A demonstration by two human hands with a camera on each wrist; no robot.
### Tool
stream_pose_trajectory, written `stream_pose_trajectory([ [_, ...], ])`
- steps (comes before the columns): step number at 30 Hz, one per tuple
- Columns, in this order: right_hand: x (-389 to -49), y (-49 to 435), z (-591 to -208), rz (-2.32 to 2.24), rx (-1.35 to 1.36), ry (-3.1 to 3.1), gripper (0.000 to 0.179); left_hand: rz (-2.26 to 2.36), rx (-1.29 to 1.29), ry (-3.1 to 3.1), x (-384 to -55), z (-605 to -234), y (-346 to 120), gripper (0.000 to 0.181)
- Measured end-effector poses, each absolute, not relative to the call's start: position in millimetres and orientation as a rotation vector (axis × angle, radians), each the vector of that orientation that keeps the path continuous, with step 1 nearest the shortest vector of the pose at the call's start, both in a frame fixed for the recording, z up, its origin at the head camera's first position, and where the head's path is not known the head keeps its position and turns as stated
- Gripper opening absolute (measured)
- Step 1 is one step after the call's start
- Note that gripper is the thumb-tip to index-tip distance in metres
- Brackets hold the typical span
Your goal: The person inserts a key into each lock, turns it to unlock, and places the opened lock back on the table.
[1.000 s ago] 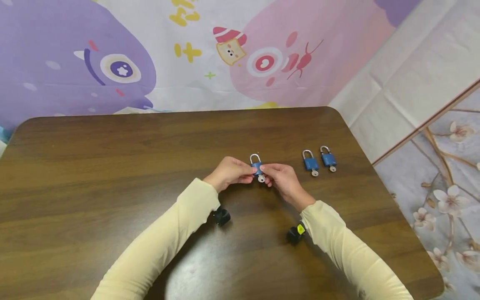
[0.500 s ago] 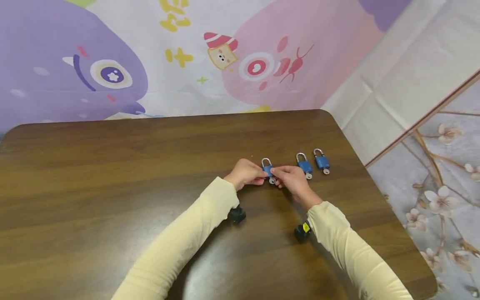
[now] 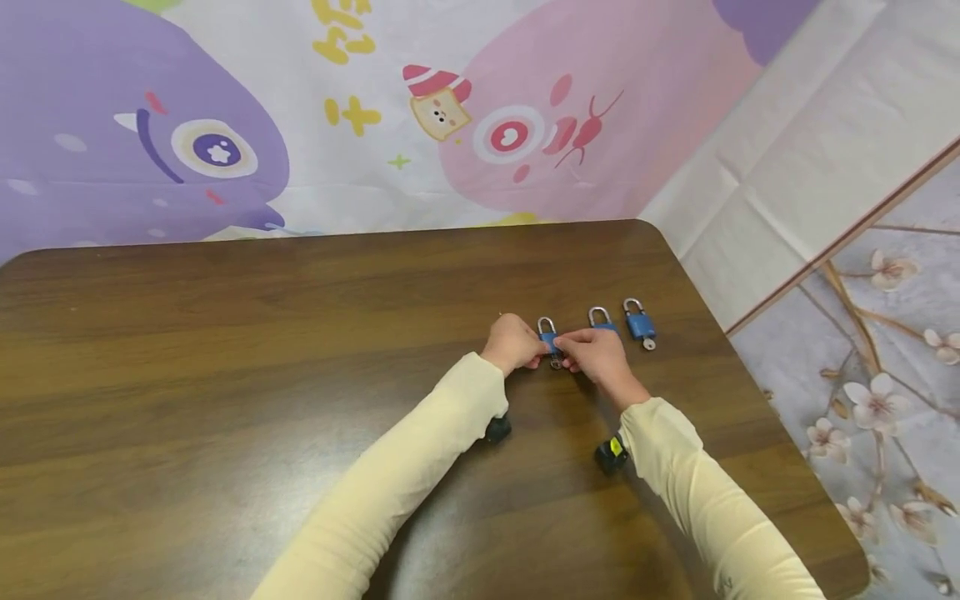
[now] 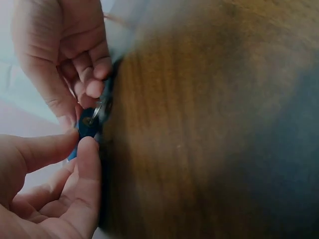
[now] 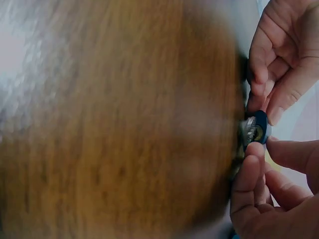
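A blue padlock [image 3: 549,340] with a silver shackle is held between both hands over the table, shackle pointing to the table's far side. My left hand [image 3: 512,343] pinches its left side between thumb and fingers, and my right hand [image 3: 597,358] pinches the right side. A key [image 5: 250,129] sits in the padlock's underside, seen close up in the right wrist view. Just beyond the right hand lies a second blue padlock [image 3: 602,322], its lower part hidden by that hand. Farther right rests a third blue padlock [image 3: 640,323] with its key.
The brown wooden table [image 3: 262,350] ends at a cartoon-printed cloth [image 3: 360,196] along the back. A floral panel [image 3: 877,400] stands beyond the right edge. Black wrist cameras [image 3: 611,454] hang under both sleeves.
Both hands have moved right with the held padlock, toward the two lying ones. The right hand now covers part of the middle padlock. The head view has shifted slightly.
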State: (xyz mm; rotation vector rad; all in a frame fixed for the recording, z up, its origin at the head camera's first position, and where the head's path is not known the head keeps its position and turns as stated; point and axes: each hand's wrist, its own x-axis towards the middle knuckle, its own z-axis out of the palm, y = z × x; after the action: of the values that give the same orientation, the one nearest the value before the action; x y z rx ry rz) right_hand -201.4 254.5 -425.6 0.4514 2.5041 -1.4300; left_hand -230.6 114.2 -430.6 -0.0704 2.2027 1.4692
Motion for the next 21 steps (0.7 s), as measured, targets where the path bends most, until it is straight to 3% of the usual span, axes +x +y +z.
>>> stream_pose_trajectory([
  [14, -215, 246, -429, -1.400, 0.424, 2.544, 0.029, 1.358, -0.080, 2.388, -231, -429, 106, 0.018],
  [21, -210, 249, -425, -1.279, 0.427, 2.671, 0.032, 1.376, 0.032, 2.487, -223, -419, 67, 0.018],
])
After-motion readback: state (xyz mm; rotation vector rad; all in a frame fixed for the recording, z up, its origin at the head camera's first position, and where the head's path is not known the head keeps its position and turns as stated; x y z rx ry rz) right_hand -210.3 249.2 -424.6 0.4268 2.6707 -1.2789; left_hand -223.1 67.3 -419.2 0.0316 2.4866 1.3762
